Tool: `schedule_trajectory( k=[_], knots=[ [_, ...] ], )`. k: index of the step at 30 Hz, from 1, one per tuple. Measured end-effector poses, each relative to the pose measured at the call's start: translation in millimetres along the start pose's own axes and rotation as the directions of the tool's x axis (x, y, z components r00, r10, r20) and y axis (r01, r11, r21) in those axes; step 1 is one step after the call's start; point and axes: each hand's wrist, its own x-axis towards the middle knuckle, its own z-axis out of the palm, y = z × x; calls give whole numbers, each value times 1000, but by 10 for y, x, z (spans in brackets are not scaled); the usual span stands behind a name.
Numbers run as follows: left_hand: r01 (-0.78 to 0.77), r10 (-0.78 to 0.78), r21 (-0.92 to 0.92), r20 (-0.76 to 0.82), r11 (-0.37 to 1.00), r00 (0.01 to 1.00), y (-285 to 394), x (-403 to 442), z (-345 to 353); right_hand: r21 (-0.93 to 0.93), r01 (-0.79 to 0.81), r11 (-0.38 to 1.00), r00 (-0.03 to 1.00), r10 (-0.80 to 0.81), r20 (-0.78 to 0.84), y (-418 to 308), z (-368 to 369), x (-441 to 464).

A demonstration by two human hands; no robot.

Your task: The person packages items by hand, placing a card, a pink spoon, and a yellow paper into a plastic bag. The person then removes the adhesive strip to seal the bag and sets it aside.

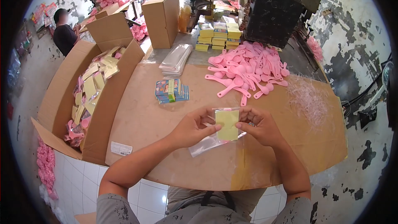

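Observation:
Between both hands is a clear plastic bag (203, 146) with a pale yellow card (227, 125) in its upper part. My left hand (197, 127) pinches the left edge, thumb on the front of the card. On the right edge, my right hand (262, 127) grips in the same way, its thumb over the card's side. The bag's lower part spreads toward the cardboard-covered tabletop (153, 141). Beyond my hands lie a stack of blue printed cards (171, 90), a pile of clear plastic bags (176, 60) and a heap of pink plastic spoons (248, 68).
At the left stands an open carton (112, 116) full of bagged yellow cards and pink spoons. Stacked yellow card packs (217, 35), a tall cardboard box (161, 18) and a black machine (271, 12) stand at the back. Plastic strips (309, 99) lie right. A person (65, 33) is at far left.

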Motion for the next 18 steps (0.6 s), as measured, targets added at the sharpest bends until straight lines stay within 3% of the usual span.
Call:
schedule_trajectory(
  k=[1,4,5,6,7,9,12,13,14,15,16,18],
  knots=[
    [50,-52,36,45,998,998,21,-22,-15,23,8,1000,1000,-8,12,-50,16,6],
    [179,-175,113,-40,977,984,196,12,-237,-253,65,965,989,-97,-114,-184,-74,-16],
    [129,-115,59,-195,990,974,265,46,-362,-326,59,944,989,-100,-111,-196,-156,-22],
    [-35,44,27,-431,999,901,333,75,-493,-399,51,916,988,-104,-113,-207,-270,-40],
    [-205,180,35,-637,978,749,408,110,-623,-472,41,881,987,-109,-118,-225,-374,-58],
    [-560,302,-148,-717,815,628,637,169,-867,-569,-24,822,988,-67,-139,-263,-501,-104],
    [-412,274,-11,-731,911,625,473,173,-993,-781,-60,621,996,-10,-84,-179,-657,-204],
    [-267,330,199,-677,943,658,491,173,-1062,-852,-52,521,999,14,-52,-135,-694,-220],
    [-93,491,575,-590,813,641,504,162,-1232,-839,-57,541,998,5,-64,-88,-699,-227],
    [90,604,846,-445,525,661,504,145,-1494,-825,-64,561,997,-3,-80,-36,-696,-236],
    [243,648,961,-269,132,713,508,146,-1763,-809,-72,583,995,-13,-98,-10,-697,-242],
    [507,706,853,-282,-126,649,493,181,-2257,-813,-75,578,995,-9,-99,-17,-698,-255]
  ],
)
